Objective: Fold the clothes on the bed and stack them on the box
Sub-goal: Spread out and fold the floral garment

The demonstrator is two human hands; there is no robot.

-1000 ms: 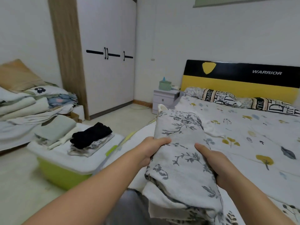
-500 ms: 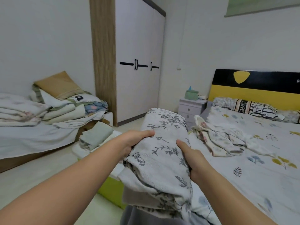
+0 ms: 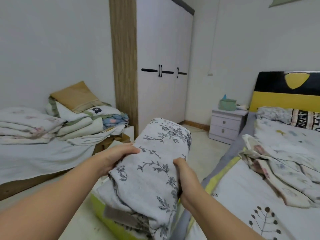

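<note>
Bedroom: two hands, left (image 3: 113, 157), right (image 3: 186, 176), holding one folded cloth (image 3: 152, 170).

Most of the green box (image 3: 98, 207) is being covered by the folded floral cloth (image 3: 152, 172), so whatever is stacked on its lid is being hidden. The fingers of the left hand (image 3: 112, 157) and right hand (image 3: 186, 177) are being concealed beneath the cloth's sides. The bed (image 3: 242, 196) and its headboard (image 3: 285, 90) are being cut off at the right edge. The crumpled garment (image 3: 270, 167) is being cropped at the same edge, and its kind cannot be told.
</note>
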